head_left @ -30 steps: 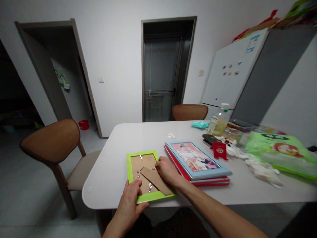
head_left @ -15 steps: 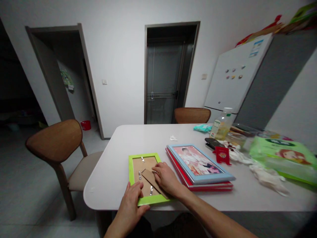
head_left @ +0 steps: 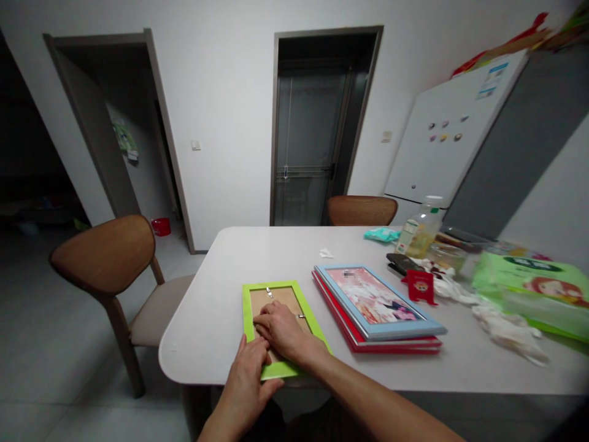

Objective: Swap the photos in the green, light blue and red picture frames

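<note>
A green picture frame (head_left: 313,324) lies back side up near the table's front edge, its brown backing board (head_left: 288,299) showing with small metal clips. My left hand (head_left: 252,368) rests on the frame's lower left corner, thumb and fingers apart. Over the board, my right hand (head_left: 280,328) has its fingers bunched near the left inner edge; whatever is under the fingertips is hidden. Right of the frame, a blue picture frame (head_left: 377,301) with a pink picture lies on top of red frames (head_left: 340,331).
On the white table (head_left: 202,344) stand a bottle (head_left: 418,230), a black phone-like object (head_left: 404,264), a small red item (head_left: 420,286), crumpled tissues (head_left: 506,331) and a green tissue pack (head_left: 534,282). Wooden chairs (head_left: 108,255) stand left and behind.
My right hand has moved left across the backing board, from its right side to the left inner edge. The stand flap seen slanting before is now hidden. The view has shifted slightly.
</note>
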The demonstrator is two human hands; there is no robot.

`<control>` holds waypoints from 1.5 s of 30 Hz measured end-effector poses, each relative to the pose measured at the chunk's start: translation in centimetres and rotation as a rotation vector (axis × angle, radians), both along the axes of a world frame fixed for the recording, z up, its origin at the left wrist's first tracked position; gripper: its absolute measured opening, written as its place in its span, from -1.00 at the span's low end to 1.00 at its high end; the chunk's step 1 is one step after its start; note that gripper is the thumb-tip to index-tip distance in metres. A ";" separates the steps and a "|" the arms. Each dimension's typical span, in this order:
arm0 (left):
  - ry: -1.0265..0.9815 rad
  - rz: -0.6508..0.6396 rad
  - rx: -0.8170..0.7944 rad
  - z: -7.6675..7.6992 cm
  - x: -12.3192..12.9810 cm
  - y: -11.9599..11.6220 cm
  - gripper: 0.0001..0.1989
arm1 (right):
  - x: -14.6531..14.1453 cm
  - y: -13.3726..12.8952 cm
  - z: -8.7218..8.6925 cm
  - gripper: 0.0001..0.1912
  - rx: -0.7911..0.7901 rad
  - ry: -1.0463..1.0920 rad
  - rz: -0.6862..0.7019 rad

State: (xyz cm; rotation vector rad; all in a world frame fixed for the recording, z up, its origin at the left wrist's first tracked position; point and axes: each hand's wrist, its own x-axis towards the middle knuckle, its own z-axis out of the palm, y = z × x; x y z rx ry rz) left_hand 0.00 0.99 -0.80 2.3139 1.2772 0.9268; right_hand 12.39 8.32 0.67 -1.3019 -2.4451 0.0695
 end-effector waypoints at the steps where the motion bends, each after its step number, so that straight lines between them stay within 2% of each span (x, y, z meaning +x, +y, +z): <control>1: -0.006 0.000 0.004 0.0 0.0 0.0 -0.55 | -0.1 0.0 0.0 -0.82 -0.009 0.016 0.004; 12: 0.002 -0.018 0.019 -0.3 -0.1 0.1 -0.48 | 0.1 0.3 -0.3 -0.80 -0.074 0.101 0.018; 15: 0.033 -0.009 0.007 -0.4 -0.1 0.0 -0.46 | 0.7 1.4 -0.3 -0.78 -0.102 0.175 -0.116; 19: 0.043 -0.001 0.003 -0.4 -0.1 0.0 -0.49 | 1.7 4.2 -0.6 -0.74 -0.120 0.196 -0.339; 25: 0.042 -0.009 0.032 -1.1 -0.4 -0.1 -0.45 | 0.9 6.2 -1.1 -0.76 -0.175 0.174 -0.490; 29: 0.039 -0.002 0.051 -1.6 -0.5 -0.3 -0.43 | -0.1 6.5 -0.9 -0.80 -0.188 0.167 -0.522; 34: 0.027 0.003 0.048 -1.5 -0.1 -0.9 -0.43 | 0.7 7.4 -0.7 -0.84 -0.204 0.160 -0.543; 41: 0.066 -0.029 0.051 -1.9 -0.2 -1.3 -0.43 | 2.3 7.8 -0.6 -0.69 -0.231 0.184 -0.572; 45: 0.140 -0.034 0.033 -1.2 0.0 -1.3 -0.43 | 2.7 7.2 0.0 -0.69 -0.238 0.253 -0.566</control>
